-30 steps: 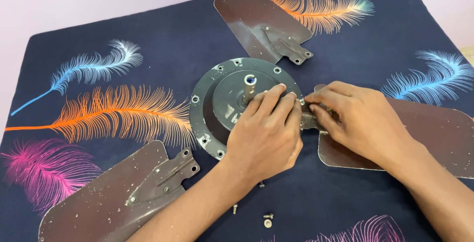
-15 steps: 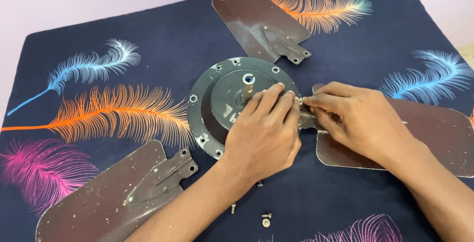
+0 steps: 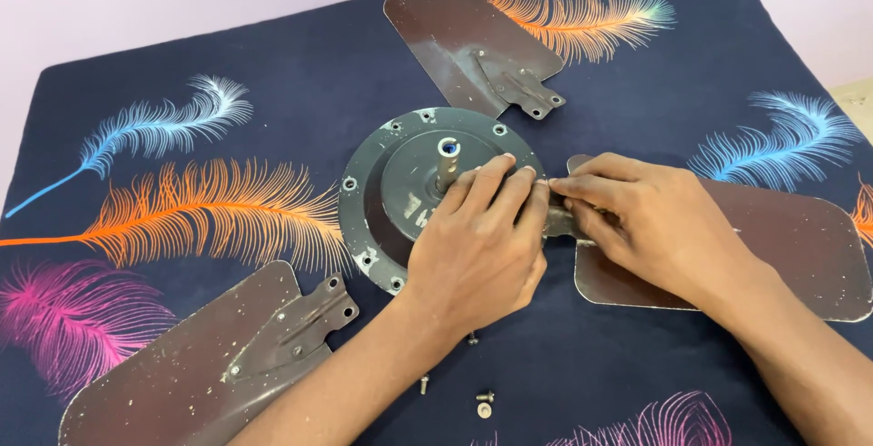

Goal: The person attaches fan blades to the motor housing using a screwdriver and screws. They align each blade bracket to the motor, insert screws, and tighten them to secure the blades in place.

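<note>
left hand (image 3: 477,250) lies flat on the round fan motor housing (image 3: 386,187), fingers spread narrow, pressing it down on the dark feather-print cloth (image 3: 273,73). right hand (image 3: 650,223) pinches at the bracket end of the right-side blade (image 3: 791,246), just where it meets the housing rim; whether a screw is between the fingertips cannot be told. housing looks heavy, stiff metal, best steadied from the top. blade looks thin sheet, likely flexes at the tip, so hold near the bracket. loose screws (image 3: 482,400) lie near the forearms. two other blades (image 3: 173,373) (image 3: 446,28) lie apart.
</note>
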